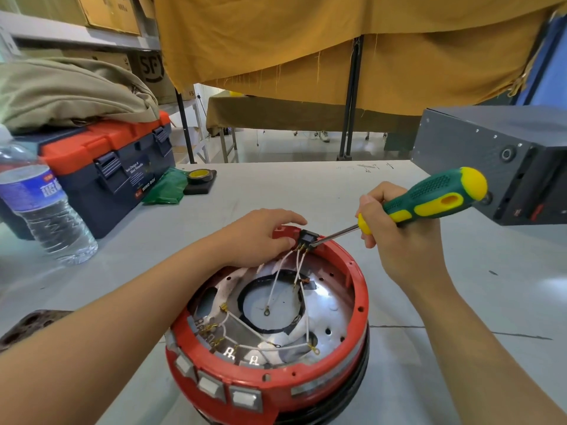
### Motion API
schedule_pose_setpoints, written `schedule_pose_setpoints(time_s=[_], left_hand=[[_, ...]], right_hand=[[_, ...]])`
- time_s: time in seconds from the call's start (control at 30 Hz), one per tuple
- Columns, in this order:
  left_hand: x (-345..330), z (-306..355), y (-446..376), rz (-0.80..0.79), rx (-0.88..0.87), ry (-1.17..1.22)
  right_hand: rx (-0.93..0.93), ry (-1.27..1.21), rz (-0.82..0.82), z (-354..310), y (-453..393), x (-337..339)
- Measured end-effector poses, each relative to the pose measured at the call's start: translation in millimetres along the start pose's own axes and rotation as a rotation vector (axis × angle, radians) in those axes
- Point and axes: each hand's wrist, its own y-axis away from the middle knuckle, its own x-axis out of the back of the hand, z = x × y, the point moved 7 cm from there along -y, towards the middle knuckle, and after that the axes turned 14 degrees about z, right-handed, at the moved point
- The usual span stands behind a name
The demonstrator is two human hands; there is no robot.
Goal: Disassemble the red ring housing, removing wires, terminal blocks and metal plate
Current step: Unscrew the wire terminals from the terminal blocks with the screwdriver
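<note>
Two hands are at work at the far rim of the red ring housing (pixel 270 375), a round, glossy plastic shell that sits near the front edge of the pale grey tabletop (pixel 306 185), roughly midway between its side edges. Your left hand (pixel 260 237) lies over the far-left rim, fingers loosely curved, thumb and fingertips pinching the small black terminal block (pixel 306 239) that perches on that rim. Your right hand (pixel 389 222) is curled round the rubbery green-and-yellow handle of the screwdriver (pixel 429 199), whose thin steel shaft slants down to the left until its tip meets the block's right side. Thin white wires (pixel 277 280) drop from brass pins under the block into the housing, ending in small ring lugs. Inside, the shiny metal plate (pixel 325 311) is dished and perforated with small holes, a dark ring framing its central opening. A second row of brass terminals (pixel 211 329) sits along the near-left inner wall, and square translucent windows line the outer face toward you. Toward the tabletop's left edge stand a ribbed clear water bottle (pixel 40 207) and a navy and orange toolbox (pixel 113 167); a dark grey metal box (pixel 503 161) sits at the right edge.
</note>
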Motion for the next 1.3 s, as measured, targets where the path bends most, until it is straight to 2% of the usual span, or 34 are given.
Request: schedule_pose_setpoints(time_s=[0.1,0.27,0.37,0.5,0.73,0.93,1.07,1.17,1.3], left_hand=[[1.8,-1.2,3.9,0.097,0.050,-0.023],[-0.5,-0.5,9.6,0.094,0.030,0.055],[-1.6,0.7,10.1,0.080,0.001,0.056],[-5.4,13.0,7.4,0.056,-0.052,0.116],[-12.8,16.2,1.4,0.011,-0.095,0.113],[-13.4,13.3,1.1,-0.043,-0.015,0.161],[-11.7,18.1,2.7,-0.010,-0.045,-0.070],[-20.0,18.0,10.9,-0.028,0.013,-0.289],[-27.9,16.2,18.6,-0.088,0.000,-0.297]], right_hand=[[-0.022,-0.010,-0.005,2.3,-1.4,-0.5],[-0.118,-0.069,0.022,12.4,-5.0,1.2],[-0.153,-0.098,0.044,18.2,-7.1,3.7],[-0.110,-0.068,-0.015,15.2,0.0,-5.1],[-0.126,-0.162,0.063,8.0,-10.6,10.4],[-0.112,-0.169,0.130,8.8,-11.3,15.2],[-0.115,-0.185,0.203,10.6,-15.4,23.6],[-0.104,-0.171,0.226,10.4,-16.5,27.0],[-0.092,-0.162,0.217,8.9,-15.2,26.0]])
